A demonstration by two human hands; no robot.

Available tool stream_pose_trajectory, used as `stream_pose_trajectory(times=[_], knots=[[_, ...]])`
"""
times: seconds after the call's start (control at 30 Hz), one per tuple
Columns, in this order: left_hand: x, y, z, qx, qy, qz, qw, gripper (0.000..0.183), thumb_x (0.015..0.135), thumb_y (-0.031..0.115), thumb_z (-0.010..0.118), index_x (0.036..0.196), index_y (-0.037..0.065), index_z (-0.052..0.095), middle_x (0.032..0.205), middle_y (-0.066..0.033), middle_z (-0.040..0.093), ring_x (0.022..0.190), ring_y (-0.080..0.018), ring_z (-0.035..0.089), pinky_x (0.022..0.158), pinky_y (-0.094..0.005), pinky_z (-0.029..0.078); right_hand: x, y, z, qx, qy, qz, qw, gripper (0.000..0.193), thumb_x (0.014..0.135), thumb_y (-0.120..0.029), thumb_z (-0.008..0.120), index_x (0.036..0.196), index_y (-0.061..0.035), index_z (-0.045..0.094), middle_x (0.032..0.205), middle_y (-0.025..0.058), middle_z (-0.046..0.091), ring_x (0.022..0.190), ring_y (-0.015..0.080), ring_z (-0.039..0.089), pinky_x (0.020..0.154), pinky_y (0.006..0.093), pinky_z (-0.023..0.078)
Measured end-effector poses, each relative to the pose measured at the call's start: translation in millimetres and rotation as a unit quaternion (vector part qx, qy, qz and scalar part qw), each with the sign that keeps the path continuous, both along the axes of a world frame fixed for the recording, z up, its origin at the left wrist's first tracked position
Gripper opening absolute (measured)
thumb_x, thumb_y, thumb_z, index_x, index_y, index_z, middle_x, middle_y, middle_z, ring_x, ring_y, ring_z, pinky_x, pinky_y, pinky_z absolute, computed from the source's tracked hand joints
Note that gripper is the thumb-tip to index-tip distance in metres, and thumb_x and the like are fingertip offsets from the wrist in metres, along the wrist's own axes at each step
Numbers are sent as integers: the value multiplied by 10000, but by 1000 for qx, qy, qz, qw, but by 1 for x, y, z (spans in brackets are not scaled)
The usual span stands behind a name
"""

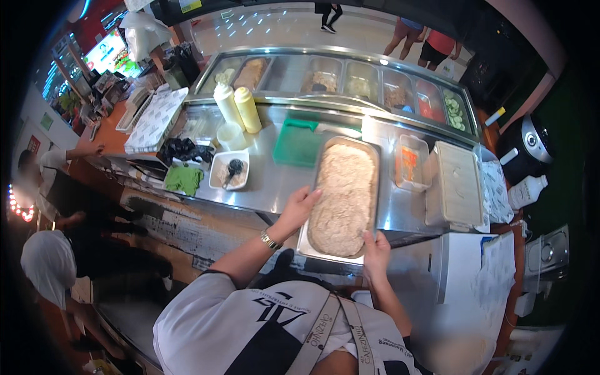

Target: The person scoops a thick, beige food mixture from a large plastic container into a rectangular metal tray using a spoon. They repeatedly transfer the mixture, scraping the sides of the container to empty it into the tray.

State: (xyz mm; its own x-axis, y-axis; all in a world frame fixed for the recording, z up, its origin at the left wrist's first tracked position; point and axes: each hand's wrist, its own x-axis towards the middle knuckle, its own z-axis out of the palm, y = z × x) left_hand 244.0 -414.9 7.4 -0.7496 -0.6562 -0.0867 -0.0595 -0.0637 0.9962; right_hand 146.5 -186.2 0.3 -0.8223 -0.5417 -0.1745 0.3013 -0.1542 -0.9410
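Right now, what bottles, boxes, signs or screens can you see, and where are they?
Two squeeze bottles: white and yellow, upright behind the counter's small tub.
Screen: bright, colourful, far left on the wall.
White jug: far right, beside a black appliance.
Lidded box: pale, rectangular, right of the metal tray both hands hold.

White short-sleeved shirt, beige-strapped dark apron, metal wristwatch [270, 240] on left wrist

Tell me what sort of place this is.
Likely a food-counter kitchen: a steel counter with a row of inset ingredient pans, squeeze bottles, and both hands gripping a metal tray of shredded filling.
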Motion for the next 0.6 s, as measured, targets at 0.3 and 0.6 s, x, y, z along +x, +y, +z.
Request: stream_pose_trajectory(times=[0.3,0.6], knots=[[32,-97,-8,184,57,83,978,221,1016,255,503,1044,40,545,944,-23,612,864,-86,569,740,-260,476,-77,-170,-23,157,169,177,957,351,892,-316,701,679,-71,567,616,-69,459,588,50,375,508,258,315],[-16,-106,-25,456,104,-113,877,153,972,118,496,1041,-16,524,1178,-177,581,1239,-339,507,1041,-521,418,-220,-227,-40,276,196,3,941,485,879,-563,620,879,-79,652,633,-12,545,595,91,527,550,261,437]])
